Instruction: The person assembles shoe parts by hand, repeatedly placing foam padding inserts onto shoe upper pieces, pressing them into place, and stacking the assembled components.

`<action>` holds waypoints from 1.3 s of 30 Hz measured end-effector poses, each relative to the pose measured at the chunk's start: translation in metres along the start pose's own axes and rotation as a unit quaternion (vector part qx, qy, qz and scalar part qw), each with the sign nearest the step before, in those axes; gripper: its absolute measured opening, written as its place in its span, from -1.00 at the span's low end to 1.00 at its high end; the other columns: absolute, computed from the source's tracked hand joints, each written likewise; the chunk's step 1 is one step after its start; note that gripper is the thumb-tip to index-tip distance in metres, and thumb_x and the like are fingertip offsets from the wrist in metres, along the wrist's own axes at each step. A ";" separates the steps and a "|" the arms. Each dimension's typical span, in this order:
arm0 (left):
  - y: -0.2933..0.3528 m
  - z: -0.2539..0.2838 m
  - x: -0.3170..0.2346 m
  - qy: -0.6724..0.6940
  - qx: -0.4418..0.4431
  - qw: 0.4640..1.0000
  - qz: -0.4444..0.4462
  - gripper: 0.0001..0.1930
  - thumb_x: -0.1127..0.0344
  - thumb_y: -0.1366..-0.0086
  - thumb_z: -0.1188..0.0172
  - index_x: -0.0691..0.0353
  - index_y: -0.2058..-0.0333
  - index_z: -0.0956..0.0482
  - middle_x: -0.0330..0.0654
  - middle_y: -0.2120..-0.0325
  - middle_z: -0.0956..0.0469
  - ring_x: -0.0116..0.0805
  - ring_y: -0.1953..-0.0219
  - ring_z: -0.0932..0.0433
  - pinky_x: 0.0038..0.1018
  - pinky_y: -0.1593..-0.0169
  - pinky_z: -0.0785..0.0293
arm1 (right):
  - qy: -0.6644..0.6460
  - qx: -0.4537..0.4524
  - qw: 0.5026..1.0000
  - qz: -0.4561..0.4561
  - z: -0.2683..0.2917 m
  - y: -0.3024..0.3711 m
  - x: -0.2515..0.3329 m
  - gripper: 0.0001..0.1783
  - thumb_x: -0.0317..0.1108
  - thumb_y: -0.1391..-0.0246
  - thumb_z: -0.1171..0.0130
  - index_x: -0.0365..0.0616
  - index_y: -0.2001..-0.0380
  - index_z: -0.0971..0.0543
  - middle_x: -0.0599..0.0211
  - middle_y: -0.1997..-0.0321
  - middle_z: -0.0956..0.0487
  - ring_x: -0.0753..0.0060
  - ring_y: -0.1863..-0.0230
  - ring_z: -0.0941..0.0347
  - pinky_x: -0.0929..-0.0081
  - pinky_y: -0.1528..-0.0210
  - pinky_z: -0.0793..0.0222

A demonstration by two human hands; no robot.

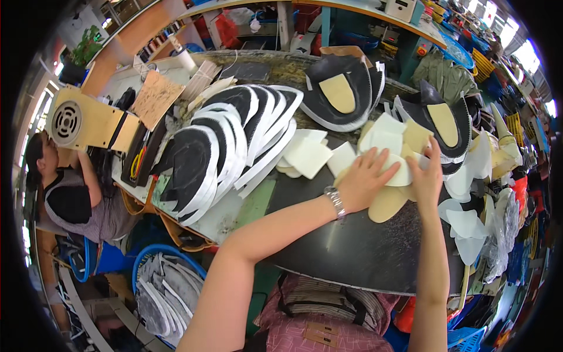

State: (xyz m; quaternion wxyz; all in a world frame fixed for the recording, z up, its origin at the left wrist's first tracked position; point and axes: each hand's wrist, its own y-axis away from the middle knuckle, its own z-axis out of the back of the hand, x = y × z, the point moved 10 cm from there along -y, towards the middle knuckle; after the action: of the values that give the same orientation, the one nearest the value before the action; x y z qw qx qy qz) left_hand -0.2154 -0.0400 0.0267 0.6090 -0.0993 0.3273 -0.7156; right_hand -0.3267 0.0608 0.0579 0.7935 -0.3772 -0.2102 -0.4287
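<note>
A loose pile of white and cream rounded flat pieces (387, 206) lies on the dark table top. My left hand (360, 182), with a metal watch at its wrist, rests flat on the pile with fingers spread. At the pile's right edge is my right hand (428, 176), its thumb and fingers apart and touching the pieces. A white piece (384, 134) overlaps others just beyond my fingers. More pale pieces (308, 154) lie to the left of my left hand. What lies under both palms is hidden.
Black shoe-upper-like parts with white edges (234, 132) fan out at left. Similar parts with cream patches (337, 94) stand beyond the pile. White pieces (466, 226) hang at the right edge. A blue basket (158, 252) stands lower left. Another person (76, 193) sits at far left beside a cream machine (88, 120).
</note>
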 end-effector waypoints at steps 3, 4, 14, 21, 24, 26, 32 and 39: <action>0.000 0.002 0.002 0.029 0.018 0.999 -0.013 -0.38 0.41 0.02 -0.15 0.13 -0.12 -0.31 0.12 -0.14 -0.21 0.17 -0.16 -0.22 -0.04 -0.14 -0.22 | 0.279 -0.119 0.934 0.190 0.015 0.018 0.062 -0.31 -0.39 0.11 -0.26 -0.10 -0.15 -0.28 0.05 -0.03 -0.43 0.04 0.01 -0.40 0.25 0.02 -0.34; 0.007 0.011 0.004 0.019 0.018 1.000 -0.002 -0.38 0.41 0.02 -0.15 0.13 -0.12 -0.31 0.12 -0.14 -0.21 0.17 -0.16 -0.22 -0.04 -0.14 -0.22 | 0.349 -0.148 0.894 0.240 0.013 0.026 0.091 -0.37 -0.39 0.11 -0.27 -0.12 -0.10 -0.34 0.07 0.01 -0.45 0.05 0.04 -0.42 0.27 0.04 -0.35; 0.162 0.253 0.078 -0.209 -0.185 0.933 0.227 -0.47 0.34 0.03 -0.29 0.24 0.00 -0.45 0.11 -0.14 -0.24 0.11 -0.19 -0.21 -0.13 -0.22 -0.12 | 0.036 0.119 0.883 0.452 -0.077 0.077 0.189 -0.60 -0.42 0.22 -0.32 -0.12 0.20 -0.55 0.19 0.10 -0.53 0.10 0.08 -0.46 0.32 0.10 -0.42; 0.267 0.290 0.174 -0.167 -0.067 0.904 0.388 -0.67 0.37 -0.10 -0.23 0.30 0.12 -0.54 0.04 0.28 -0.58 -0.09 0.24 -0.58 -0.37 0.14 -0.47 | -0.123 0.178 0.919 0.330 -0.085 0.048 0.144 -0.77 -0.57 0.03 -0.10 -0.21 0.23 -0.52 0.09 0.32 -0.58 0.11 0.26 -0.52 0.32 0.23 -0.43; 0.268 0.325 0.149 -0.228 -0.234 0.829 0.454 -0.74 0.41 -0.17 -0.14 0.37 0.16 -0.55 0.08 0.45 -0.58 0.01 0.44 -0.57 -0.27 0.32 -0.46 | -0.073 0.054 0.984 0.150 -0.032 0.032 0.090 -0.83 -0.45 -0.18 0.01 -0.26 0.17 -0.43 0.12 0.42 -0.53 0.25 0.47 -0.53 0.47 0.39 -0.40; 0.229 0.335 0.085 -0.308 -0.274 0.843 0.346 -0.72 0.39 -0.17 -0.10 0.41 0.15 -0.52 0.09 0.42 -0.57 0.02 0.43 -0.55 -0.27 0.30 -0.47 | -0.210 0.065 0.975 -0.022 -0.017 0.027 0.053 -0.80 -0.39 -0.24 0.10 -0.27 0.16 -0.43 0.24 0.41 -0.52 0.46 0.49 -0.51 0.56 0.41 -0.40; 0.102 0.156 -0.105 -0.102 0.062 0.989 -0.091 -0.64 0.30 -0.06 -0.14 0.34 0.15 -0.52 0.06 0.31 -0.55 -0.09 0.30 -0.56 -0.44 0.33 -0.54 | -0.377 0.042 0.916 -0.128 0.024 0.025 -0.017 -0.75 -0.39 -0.21 0.04 -0.29 0.11 -0.44 0.41 0.32 -0.51 0.64 0.37 -0.42 0.66 0.26 -0.32; 0.098 0.062 -0.136 0.300 0.211 0.930 0.023 -0.30 0.02 0.01 -0.25 0.32 -0.07 -0.37 0.22 -0.05 -0.35 0.07 -0.07 -0.38 -0.26 0.00 -0.42 | -0.312 -0.047 0.944 -0.091 0.137 0.077 -0.022 -0.79 -0.41 -0.14 -0.05 -0.32 0.21 -0.51 0.42 0.29 -0.55 0.70 0.28 -0.41 0.70 0.16 -0.28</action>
State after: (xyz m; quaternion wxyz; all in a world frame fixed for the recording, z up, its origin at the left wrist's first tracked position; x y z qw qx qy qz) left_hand -0.0706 0.0618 0.0514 0.5059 0.2580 0.3385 -0.7503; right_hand -0.2758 0.2061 0.0974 0.6269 -0.5084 -0.4605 -0.3694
